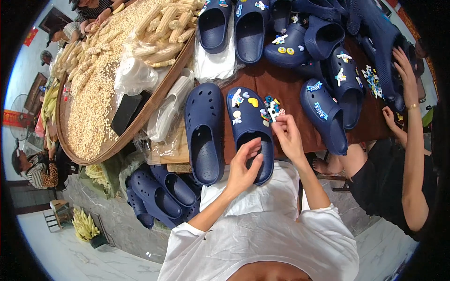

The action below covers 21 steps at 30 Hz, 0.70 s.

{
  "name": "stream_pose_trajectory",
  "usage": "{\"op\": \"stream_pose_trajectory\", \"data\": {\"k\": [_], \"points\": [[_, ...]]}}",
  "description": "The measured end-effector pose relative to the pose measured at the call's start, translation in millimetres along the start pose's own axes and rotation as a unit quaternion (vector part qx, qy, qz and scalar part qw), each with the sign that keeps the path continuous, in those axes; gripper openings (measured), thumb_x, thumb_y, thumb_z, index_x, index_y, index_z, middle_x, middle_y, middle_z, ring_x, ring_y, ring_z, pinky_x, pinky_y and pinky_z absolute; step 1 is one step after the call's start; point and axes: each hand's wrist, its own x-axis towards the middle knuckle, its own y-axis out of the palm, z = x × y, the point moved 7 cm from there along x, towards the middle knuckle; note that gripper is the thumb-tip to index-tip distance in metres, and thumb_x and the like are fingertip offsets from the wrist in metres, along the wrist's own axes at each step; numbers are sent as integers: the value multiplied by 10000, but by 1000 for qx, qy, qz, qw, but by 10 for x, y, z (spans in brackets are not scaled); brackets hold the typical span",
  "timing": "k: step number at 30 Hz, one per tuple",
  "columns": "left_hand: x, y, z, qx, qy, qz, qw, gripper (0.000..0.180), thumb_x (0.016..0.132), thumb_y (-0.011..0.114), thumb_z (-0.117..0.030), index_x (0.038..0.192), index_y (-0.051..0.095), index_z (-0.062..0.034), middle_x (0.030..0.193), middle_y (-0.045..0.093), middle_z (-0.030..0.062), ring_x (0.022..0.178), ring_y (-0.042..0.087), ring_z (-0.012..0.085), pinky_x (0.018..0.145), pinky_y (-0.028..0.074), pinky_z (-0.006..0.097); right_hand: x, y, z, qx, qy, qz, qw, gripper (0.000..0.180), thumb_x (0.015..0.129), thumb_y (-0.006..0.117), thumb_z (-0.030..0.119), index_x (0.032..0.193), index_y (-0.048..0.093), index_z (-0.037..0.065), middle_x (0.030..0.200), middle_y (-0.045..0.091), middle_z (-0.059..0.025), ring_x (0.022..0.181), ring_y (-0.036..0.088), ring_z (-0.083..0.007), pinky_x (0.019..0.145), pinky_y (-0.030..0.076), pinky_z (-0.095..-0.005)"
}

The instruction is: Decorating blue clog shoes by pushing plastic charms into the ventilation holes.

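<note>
In front of me on the brown tablecloth stand two navy clogs, toes pointing away. The left clog [204, 112] has bare holes. The right clog [243, 122] carries several charms on its toe, among them a yellow heart charm [253, 102] and a white cartoon figure. Over that clog's foot opening is my left hand [244, 166], thumb and fingers apart, with nothing in it. My right hand [289, 138] has its fingertips drawn together at the near edge of a small pile of colourful shoe charms [272, 105]; whatever is between them is hidden.
Decorated clogs [323, 114] lie to the right, beside another charm pile [372, 82]. More clogs crowd the far side. A co-worker's arm [412, 107] reaches in at right. On the left stands a large corn-filled basket [161, 105]; below it, a heap of clogs [157, 194].
</note>
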Motion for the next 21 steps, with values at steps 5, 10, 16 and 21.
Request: {"op": "stream_pose_trajectory", "data": {"k": [5, 10, 16, 21], "points": [[309, 121, 344, -149, -130, -19, 980, 357, 985, 605, -172, 1267, 557, 42, 1188, 640, 105, 1075, 604, 144, 942, 471, 295, 260, 176, 26, -145, 27, 18, 989, 523, 866, 738, 432, 1093, 544, 2, 873, 601, -111, 744, 591, -186, 693, 509, -331], [491, 203, 389, -271, -214, -87, 934, 366, 993, 604, -279, 1224, 595, 4, 1103, 660, 52, 936, 606, 103, 844, 496, 278, 362, 193, 35, -181, 43, 61, 981, 536, 854, 739, 440, 1068, 527, -4, 805, 599, -118, 706, 600, -226, 659, 500, -380], [472, 203, 358, -255, -194, -105, 941, 337, 974, 617, -244, 1147, 612, 45, 1066, 662, 87, 908, 635, 137, 824, 526, 289, 289, 228, 367, -247, -33, 86, 965, 371, 934, 651, 321, 1057, 524, -5, 793, 607, -166, 741, 633, -326, 660, 492, -441], [464, 188, 461, -232, -195, -114, 946, 295, 973, 610, -206, 1126, 622, 46, 1057, 665, 78, 886, 636, 126, 799, 535, 282, 237, 278, 505, -304, -137, 76, 940, 274, 966, 593, 237, 1037, 535, -20, 860, 627, -212, 789, 631, -391, 691, 500, -477]]}}
